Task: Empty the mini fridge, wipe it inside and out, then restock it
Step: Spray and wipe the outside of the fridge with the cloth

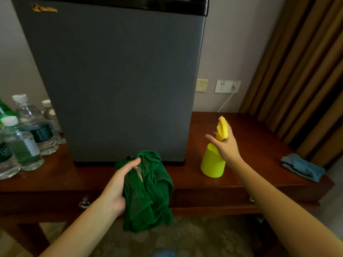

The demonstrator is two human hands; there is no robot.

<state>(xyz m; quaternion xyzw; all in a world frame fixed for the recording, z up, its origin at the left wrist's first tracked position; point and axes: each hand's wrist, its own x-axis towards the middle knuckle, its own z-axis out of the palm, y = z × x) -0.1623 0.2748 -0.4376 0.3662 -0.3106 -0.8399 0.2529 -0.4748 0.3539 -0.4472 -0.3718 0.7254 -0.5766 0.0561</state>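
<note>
- Mini fridge [115, 80]: door closed, standing on bench [250, 164].
- Left hand [118, 182]: grips bunched green cloth [148, 191], near the fridge's lower edge.
- Right hand [225, 147]: fingers round the head of the yellow spray bottle [211, 162], right of fridge.
- Water bottles [27, 138]: left of fridge.
- Blue cloth [302, 168]: bench, far right.

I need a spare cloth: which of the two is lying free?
The blue cloth at the desk's right end, by the curtain; the left hand grips the green cloth.

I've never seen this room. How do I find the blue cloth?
Find the big grey fridge on the wooden table. Go right, past the yellow spray bottle, to the table's right end. The blue cloth lies there alone; the green cloth is in the left hand.
</note>
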